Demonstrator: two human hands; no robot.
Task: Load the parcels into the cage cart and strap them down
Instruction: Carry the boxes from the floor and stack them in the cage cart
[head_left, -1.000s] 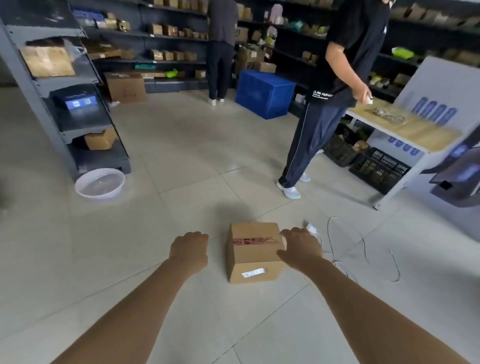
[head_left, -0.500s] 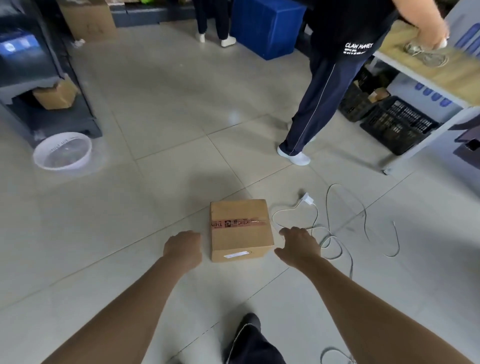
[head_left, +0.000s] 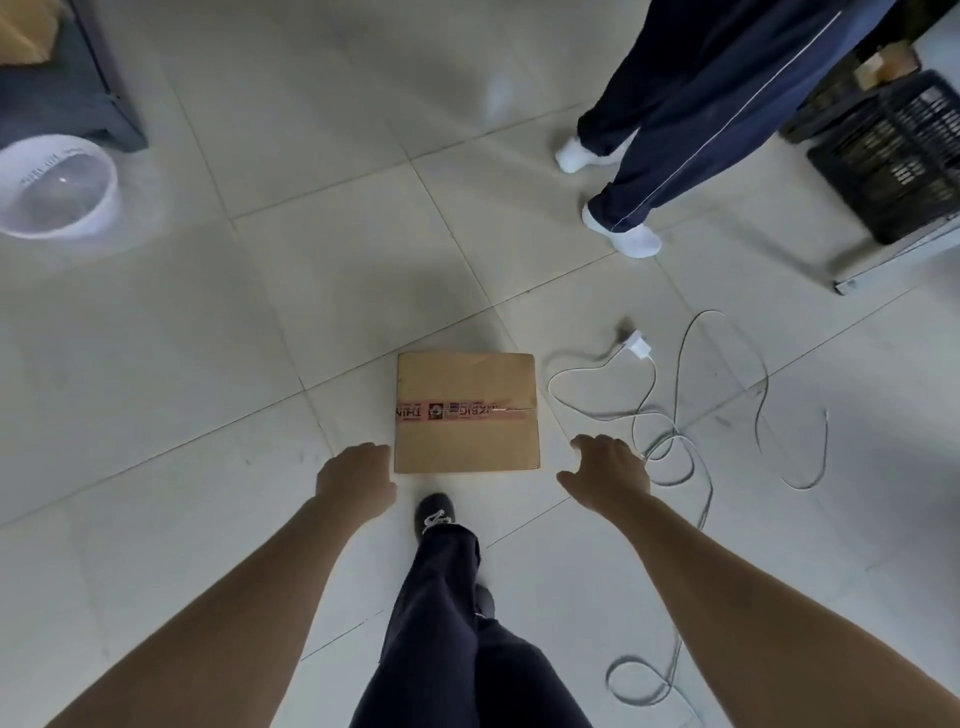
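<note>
Lowering toward the tiled floor (head_left: 260, 322), left hand (head_left: 356, 480) and spread right hand (head_left: 605, 473) are flanking the parcel (head_left: 466, 413); I cannot tell the left's fingers.

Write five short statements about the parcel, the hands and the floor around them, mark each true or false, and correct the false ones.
1. The cardboard box lies on the tiled floor. True.
2. The right hand grips the box. False: it is spread open beside the box, apart from it.
3. A white cable lies loose on the floor to the right of the box. True.
4. The white basin sits on top of the box. False: it stands on the floor, far off to the left.
5. Red printed tape runs across the top of the box. True.
</note>
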